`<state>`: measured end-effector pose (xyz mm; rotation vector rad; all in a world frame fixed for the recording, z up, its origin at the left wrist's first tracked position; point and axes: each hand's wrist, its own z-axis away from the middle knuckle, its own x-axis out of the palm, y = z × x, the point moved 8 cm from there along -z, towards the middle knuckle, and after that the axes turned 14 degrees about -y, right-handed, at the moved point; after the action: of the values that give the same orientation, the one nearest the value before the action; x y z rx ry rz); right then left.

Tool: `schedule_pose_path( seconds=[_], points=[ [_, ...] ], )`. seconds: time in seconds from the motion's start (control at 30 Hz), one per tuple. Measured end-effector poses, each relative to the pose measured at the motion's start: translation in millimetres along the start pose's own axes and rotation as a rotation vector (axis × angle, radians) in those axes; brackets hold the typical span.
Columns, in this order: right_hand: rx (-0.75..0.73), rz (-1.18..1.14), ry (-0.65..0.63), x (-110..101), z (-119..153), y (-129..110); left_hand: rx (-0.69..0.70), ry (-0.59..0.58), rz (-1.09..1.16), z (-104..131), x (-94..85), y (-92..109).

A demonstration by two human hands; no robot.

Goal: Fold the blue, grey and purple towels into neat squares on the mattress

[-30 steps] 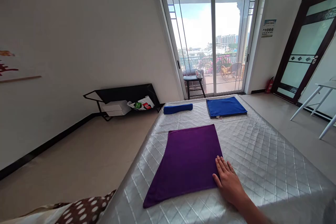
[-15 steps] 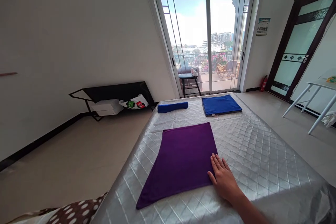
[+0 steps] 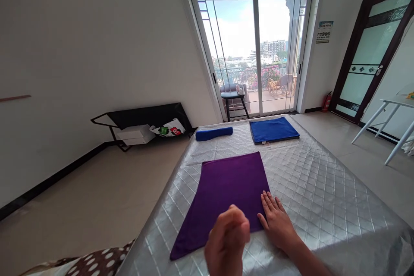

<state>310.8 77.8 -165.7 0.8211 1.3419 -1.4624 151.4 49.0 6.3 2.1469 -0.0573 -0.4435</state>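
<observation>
A purple cloth (image 3: pixel 226 189) lies spread on the silver quilted cover, its near left corner drawn out to a point. My right hand (image 3: pixel 278 222) rests flat on the cloth's right edge, fingers stretched out, partly on the silver cover. Above the near edge of the cloth, close to the camera, my left hand (image 3: pixel 228 239) is raised with its fingers curled in; I see nothing held in it. It hides part of the cloth's lower edge. Farther back lie a rolled blue cloth (image 3: pixel 214 133) and a folded blue cloth (image 3: pixel 274 130).
The silver quilted cover (image 3: pixel 323 189) spans the low surface before me. A black rack (image 3: pixel 145 116) with white boxes (image 3: pixel 136 134) stands by the left wall. Brown polka-dot fabric (image 3: pixel 100 263) is at lower left, a white table (image 3: pixel 399 101) at right. Behind are a stool (image 3: pixel 233 95) and sliding glass doors (image 3: pixel 255 51).
My left hand has come into view, raised over the near part of the purple cloth. My right hand stays flat on the cloth's right edge. The view has shifted slightly.
</observation>
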Motion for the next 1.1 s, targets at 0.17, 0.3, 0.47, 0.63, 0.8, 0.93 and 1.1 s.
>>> schedule_pose_path(
  seconds=[0.17,0.3,0.47,0.63,0.8,0.93,1.1],
  points=[
    [-0.08,0.084,0.031,4.6,5.1,6.6,0.075,-0.495,-0.534,-17.5,88.4,-67.2],
    [-0.035,0.119,-0.061,-8.5,4.7,32.8,0.007,-0.555,-0.72,3.6,109.6,-115.1],
    [-0.024,0.135,0.015,-65.2,-37.9,45.5,0.104,-0.694,-0.795,29.8,137.3,-127.8],
    [-0.077,0.069,0.025,-89.7,-119.7,27.3,0.088,-0.753,-0.821,35.0,146.1,-136.2],
    [0.08,0.041,-0.093,-72.1,-180.6,34.4,0.098,-0.751,-0.793,38.3,148.2,-143.2],
    [0.162,0.028,-0.073,-63.4,-196.9,47.4,0.184,-0.677,-0.823,44.7,154.1,-150.2],
    [0.211,0.034,-0.028,-56.2,-200.7,55.4,0.23,-0.604,-0.882,50.1,160.1,-157.6]
  ],
)
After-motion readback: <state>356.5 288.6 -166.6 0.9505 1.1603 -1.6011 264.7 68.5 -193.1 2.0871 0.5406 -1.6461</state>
